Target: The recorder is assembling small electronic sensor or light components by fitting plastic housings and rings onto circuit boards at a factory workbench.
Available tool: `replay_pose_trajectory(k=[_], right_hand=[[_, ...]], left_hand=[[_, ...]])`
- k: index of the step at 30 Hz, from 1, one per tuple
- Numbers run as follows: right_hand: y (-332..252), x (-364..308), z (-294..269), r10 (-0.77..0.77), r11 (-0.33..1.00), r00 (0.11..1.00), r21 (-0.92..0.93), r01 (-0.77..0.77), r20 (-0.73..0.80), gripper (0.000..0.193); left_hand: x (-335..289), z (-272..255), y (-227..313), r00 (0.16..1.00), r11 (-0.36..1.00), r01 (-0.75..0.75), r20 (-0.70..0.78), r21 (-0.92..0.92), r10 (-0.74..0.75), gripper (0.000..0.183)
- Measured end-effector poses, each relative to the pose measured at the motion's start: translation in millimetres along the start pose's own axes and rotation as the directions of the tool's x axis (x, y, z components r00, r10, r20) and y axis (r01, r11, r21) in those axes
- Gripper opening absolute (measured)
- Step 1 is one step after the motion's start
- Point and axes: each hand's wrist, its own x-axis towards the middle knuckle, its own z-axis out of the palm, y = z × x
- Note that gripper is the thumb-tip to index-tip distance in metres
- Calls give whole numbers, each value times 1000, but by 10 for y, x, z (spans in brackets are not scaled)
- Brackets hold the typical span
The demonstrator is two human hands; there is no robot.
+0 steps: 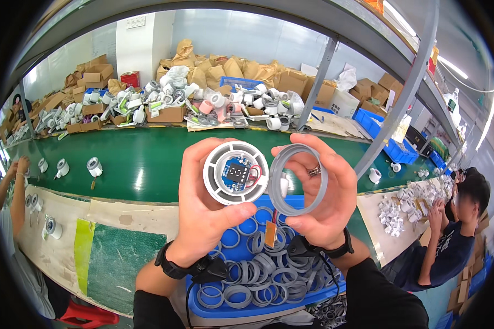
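Left hand (206, 213) clasped round housing (236, 173); right hand (335, 205) round ring (276, 183); blue bin (241, 313): grey rings (265, 264)

Left hand (200, 211) holds white round housing (209, 181), blue circuit board (228, 176) showing inside. Right hand (330, 192) grips gray ring (274, 183) just beside housing; contact between them hard to tell. Near: blue tray (247, 313) of loose gray rings (264, 265), orange tab (270, 234) hanging above. Beyond: green belt (153, 178), white units (94, 166) at left. Far: heaped white parts (175, 94). Right: person in dark shirt (444, 247).
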Motion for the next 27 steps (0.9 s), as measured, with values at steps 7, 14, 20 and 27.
replay_pose_trajectory(k=[7,14,20,27], right_hand=[[-63,-15,-21,8,1000,1000,20,-8,-11,79],[-128,32,70,126,962,992,-240,-129,-30,63],[-11,4,261,211,769,977,-620,-156,15,58],[370,79,145,404,915,888,99,-392,-218,30]], left_hand=[[-2,22,-36,1000,1000,-6,-9,16,6,78],[17,-35,-103,978,869,-206,59,449,202,82],[67,-27,-188,825,80,-376,294,923,483,65],[166,-29,-128,860,73,-481,455,874,230,62]])
